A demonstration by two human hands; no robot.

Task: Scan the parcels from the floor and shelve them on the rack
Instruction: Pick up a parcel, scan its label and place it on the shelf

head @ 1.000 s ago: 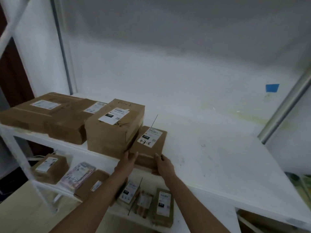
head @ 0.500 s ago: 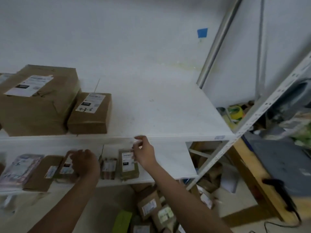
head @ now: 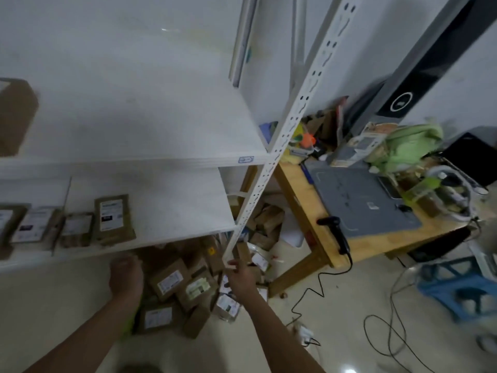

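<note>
Two hands sit nearest the camera, both low over the floor stock.

- Left hand: back up, fingers loosely curled under, nothing seen in them. It hangs above the near edge of the pile, probably placed to take the next piece.
- Right hand: fingertips at the foot of the rack's front upright. It cannot be told whether they pinch the post for balance or only cross in front of it.
- Floor parcels: a jumbled heap of brown cartons and mailers, several labels up, lying beneath the lower shelf just beyond both hands. None is lifted, so these look like the pieces not yet scanned.
- Lower shelf: a row of small labelled parcels toward its left end, set label-up near the front edge, presumably so the labels read easily.
- Upper shelf: one brown carton at far left, cut off by the frame.
- Wooden table, right of the rack: a black corded handheld scanner lies at its front edge beside a grey mat, in neither hand.

Judgement: picking up a parcel comes next, then the scanner.
</note>
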